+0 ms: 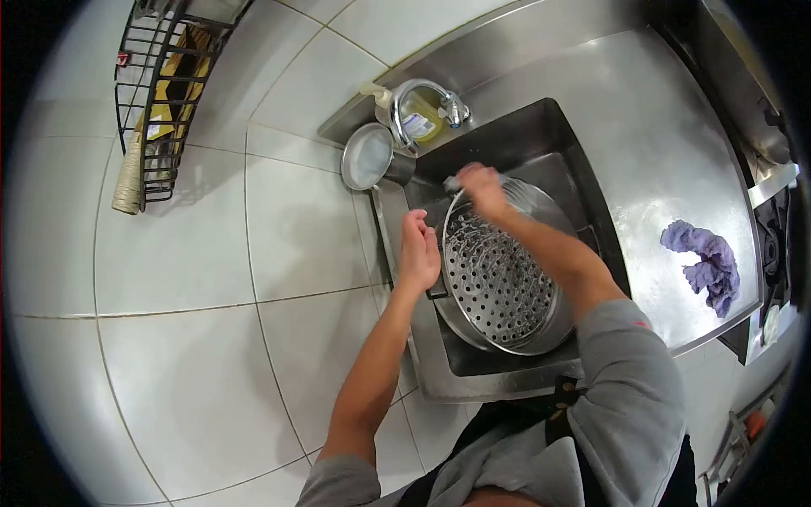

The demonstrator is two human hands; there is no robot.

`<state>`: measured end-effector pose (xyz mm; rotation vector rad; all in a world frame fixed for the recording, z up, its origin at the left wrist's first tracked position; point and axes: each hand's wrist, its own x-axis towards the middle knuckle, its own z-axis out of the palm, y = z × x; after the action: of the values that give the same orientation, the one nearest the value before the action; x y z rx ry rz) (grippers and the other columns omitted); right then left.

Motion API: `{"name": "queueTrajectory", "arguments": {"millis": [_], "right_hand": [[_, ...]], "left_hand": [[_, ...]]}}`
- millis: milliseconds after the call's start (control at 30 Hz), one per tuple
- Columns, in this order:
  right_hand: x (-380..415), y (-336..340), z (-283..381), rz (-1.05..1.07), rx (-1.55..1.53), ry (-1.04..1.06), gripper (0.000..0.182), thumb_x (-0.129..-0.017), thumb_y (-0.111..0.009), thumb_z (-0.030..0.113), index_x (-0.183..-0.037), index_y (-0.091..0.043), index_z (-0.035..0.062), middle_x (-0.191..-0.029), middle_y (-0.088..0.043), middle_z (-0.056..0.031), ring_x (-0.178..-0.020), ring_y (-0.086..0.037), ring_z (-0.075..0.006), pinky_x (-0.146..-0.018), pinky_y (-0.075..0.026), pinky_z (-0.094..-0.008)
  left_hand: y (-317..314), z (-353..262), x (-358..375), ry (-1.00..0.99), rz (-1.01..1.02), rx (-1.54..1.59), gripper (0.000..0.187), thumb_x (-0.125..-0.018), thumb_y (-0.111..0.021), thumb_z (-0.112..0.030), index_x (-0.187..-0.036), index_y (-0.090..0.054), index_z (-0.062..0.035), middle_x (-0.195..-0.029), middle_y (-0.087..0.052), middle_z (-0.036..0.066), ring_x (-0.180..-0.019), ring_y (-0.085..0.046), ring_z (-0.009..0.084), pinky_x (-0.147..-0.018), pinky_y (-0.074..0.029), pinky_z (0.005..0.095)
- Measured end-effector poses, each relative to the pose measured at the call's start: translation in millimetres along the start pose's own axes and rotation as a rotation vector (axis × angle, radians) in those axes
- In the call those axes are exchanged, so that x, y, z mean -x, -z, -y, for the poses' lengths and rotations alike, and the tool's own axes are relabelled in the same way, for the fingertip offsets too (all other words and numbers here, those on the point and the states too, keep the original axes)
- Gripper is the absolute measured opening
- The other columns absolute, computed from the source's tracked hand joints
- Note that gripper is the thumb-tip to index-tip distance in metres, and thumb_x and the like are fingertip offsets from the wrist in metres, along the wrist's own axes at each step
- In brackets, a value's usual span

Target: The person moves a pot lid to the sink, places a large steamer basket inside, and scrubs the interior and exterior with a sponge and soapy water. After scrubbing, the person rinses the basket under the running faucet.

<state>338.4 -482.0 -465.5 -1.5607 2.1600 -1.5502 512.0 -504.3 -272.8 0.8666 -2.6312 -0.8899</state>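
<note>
Left hand (420, 251) loosely curled, right hand (485, 191) blurred, reaching farther

Shiny metal, glazed tile and rough cloth

The perforated pan (498, 279) is bright, glossy metal, wet-looking inside; the sink basin (549, 135) is darker, duller metal. The surface (625, 127) around it looks like smooth brushed steel, the tap (454, 110) polished chrome. Wall tiles (177, 228) are smooth and glossy white. The purple cloth (714, 262) is matt and rough, the wire basket (160, 110) black metal, the soap bottle (422, 118) see-through plastic.
</note>
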Motion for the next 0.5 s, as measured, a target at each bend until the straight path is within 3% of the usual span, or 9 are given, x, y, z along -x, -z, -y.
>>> {"name": "queueTrajectory", "arguments": {"millis": [67,100,200,267,300,333,433,467,500], "right_hand": [[-3,22,55,0.126,0.140,-0.133,0.035,-0.074,-0.053,0.011,-0.109,-0.059,0.0078,-0.118,-0.052,-0.0124,-0.115,-0.048,-0.0310,-0.092,-0.036,-0.0539],[21,15,101,0.023,0.103,0.099,0.039,-0.069,-0.058,0.013,-0.108,-0.058,0.0086,-0.114,-0.054,-0.0116,-0.114,-0.049,-0.0319,-0.089,-0.037,-0.0521],[30,22,107,-0.123,0.086,0.368,0.039,-0.063,-0.064,0.015,-0.101,-0.057,0.0093,-0.108,-0.056,-0.0105,-0.109,-0.050,-0.0340,-0.082,-0.037,-0.0486],[1,10,40,-0.095,0.039,-0.035,0.042,-0.062,-0.065,0.013,-0.103,-0.055,0.0083,-0.109,-0.056,-0.0094,-0.114,-0.048,-0.0338,-0.087,-0.036,-0.0495],[-2,8,32,-0.264,0.073,-0.063,0.030,-0.068,-0.055,0.010,-0.099,-0.059,0.0095,-0.110,-0.055,-0.0119,-0.114,-0.049,-0.0323,-0.092,-0.032,-0.0548],[4,-8,43,-0.273,0.078,-0.067,0.030,-0.068,-0.055,0.010,-0.099,-0.059,0.0095,-0.110,-0.055,-0.0119,-0.114,-0.049,-0.0323,-0.092,-0.032,-0.0548],[33,1,101,-0.150,-0.010,0.393,0.041,-0.062,-0.060,0.007,-0.102,-0.056,0.0091,-0.103,-0.057,-0.0126,-0.105,-0.051,-0.0346,-0.083,-0.037,-0.0464],[31,7,82,-0.146,-0.017,0.390,0.041,-0.062,-0.060,0.007,-0.102,-0.056,0.0091,-0.103,-0.057,-0.0126,-0.105,-0.051,-0.0346,-0.083,-0.037,-0.0464],[16,11,46,-0.164,-0.042,0.183,0.042,-0.062,-0.060,0.006,-0.103,-0.056,0.0091,-0.106,-0.056,-0.0124,-0.108,-0.050,-0.0346,-0.086,-0.036,-0.0472]], "left_hand": [[0,6,-1,-0.116,-0.027,0.053,0.033,-0.090,-0.044,-0.002,-0.123,-0.036,-0.0003,-0.094,-0.044,0.012,-0.082,-0.047,0.0229,-0.079,-0.042,0.0345],[-3,5,-2,-0.120,-0.022,0.065,0.033,-0.090,-0.044,-0.002,-0.123,-0.036,-0.0003,-0.094,-0.044,0.012,-0.082,-0.047,0.0229,-0.079,-0.042,0.0345],[1,1,2,-0.019,0.036,0.066,0.035,-0.090,-0.043,-0.001,-0.124,-0.035,-0.0010,-0.094,-0.043,0.010,-0.082,-0.045,0.0209,-0.079,-0.041,0.0327],[0,5,2,-0.103,-0.014,0.050,0.033,-0.091,-0.042,-0.003,-0.124,-0.035,-0.0039,-0.094,-0.045,0.008,-0.088,-0.046,0.0174,-0.083,-0.039,0.0295],[1,6,4,-0.101,-0.014,0.050,0.033,-0.091,-0.042,-0.003,-0.124,-0.035,-0.0039,-0.094,-0.045,0.008,-0.088,-0.046,0.0174,-0.083,-0.039,0.0295],[4,7,2,-0.082,0.015,0.052,0.034,-0.091,-0.042,-0.002,-0.124,-0.035,-0.0040,-0.094,-0.045,0.008,-0.088,-0.046,0.0175,-0.084,-0.039,0.0295],[2,-1,-3,-0.087,0.049,0.072,0.034,-0.091,-0.039,-0.001,-0.125,-0.034,-0.0019,-0.094,-0.044,0.010,-0.085,-0.045,0.0202,-0.080,-0.041,0.0323],[4,0,1,-0.120,0.044,0.044,0.034,-0.091,-0.039,-0.001,-0.125,-0.034,-0.0024,-0.094,-0.044,0.010,-0.086,-0.045,0.0204,-0.081,-0.041,0.0323],[5,2,-1,-0.123,0.048,0.035,0.034,-0.091,-0.039,-0.001,-0.125,-0.034,-0.0024,-0.094,-0.044,0.010,-0.086,-0.045,0.0204,-0.081,-0.041,0.0323]]}}
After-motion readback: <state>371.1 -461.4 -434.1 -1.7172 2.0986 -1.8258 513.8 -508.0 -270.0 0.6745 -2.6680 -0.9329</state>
